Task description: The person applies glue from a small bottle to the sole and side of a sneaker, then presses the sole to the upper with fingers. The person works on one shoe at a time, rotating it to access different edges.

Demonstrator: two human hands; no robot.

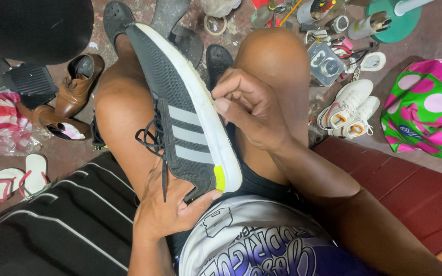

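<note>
A dark grey running shoe [180, 97] with three pale stripes, black laces and a white sole lies on its side across my lap, toe pointing away. My left hand [167, 209] cups the heel end from below, thumb by the yellow heel tab. My right hand [249, 110] rests against the white sole edge at mid-length, fingers bent and pinched together; whether it holds a small tool I cannot tell. My bare knees rise on either side of the shoe.
On the floor lie brown leather shoes [75, 84] at left, pink-strapped flip-flops [11, 181], white sneakers [351, 107] at right, and a green bag with pink dots [428, 110]. Tools, cans and tape rings [333, 30] litter the far floor. A red bench edge [410, 189] runs at right.
</note>
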